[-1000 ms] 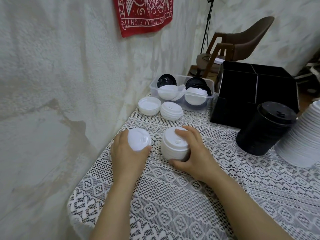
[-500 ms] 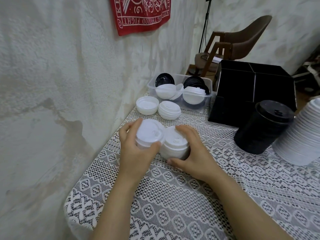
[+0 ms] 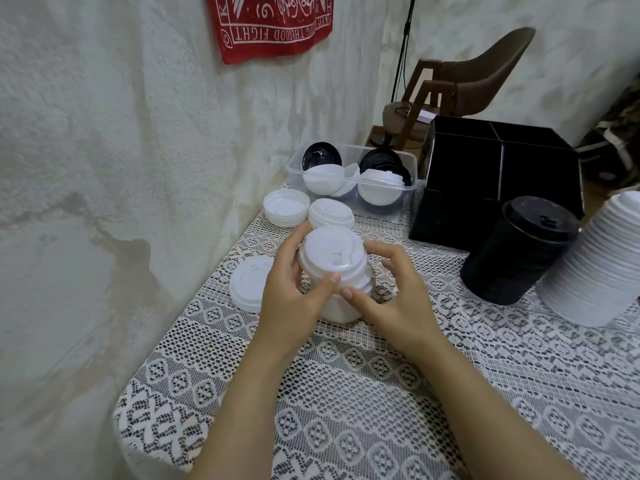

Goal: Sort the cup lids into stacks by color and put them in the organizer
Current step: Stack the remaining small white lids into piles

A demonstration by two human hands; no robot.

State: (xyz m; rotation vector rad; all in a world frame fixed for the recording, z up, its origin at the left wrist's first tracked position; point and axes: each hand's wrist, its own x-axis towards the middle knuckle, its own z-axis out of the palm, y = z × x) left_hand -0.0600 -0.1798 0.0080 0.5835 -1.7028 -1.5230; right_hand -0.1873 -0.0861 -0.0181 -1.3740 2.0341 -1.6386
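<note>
Red banner [image 3: 273, 26]; brown chair [image 3: 491, 64]; lace tablecloth [image 3: 346, 410]; thin black stand [image 3: 403, 46] beside chair, possibly tripod.

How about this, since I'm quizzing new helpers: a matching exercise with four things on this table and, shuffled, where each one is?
Things
1. tall stack of black plastic cup lids
2. short stack of white plastic lids
3. clear plastic bin
4. single white plastic lid

Places
a. gripped between the left hand and right hand
b. flat on the lace tablecloth, left of the left hand
c. in front of the black box organizer
d. at the table's far end, holding loose black and white lids

Pairs: 1-c, 2-a, 3-d, 4-b.
</note>
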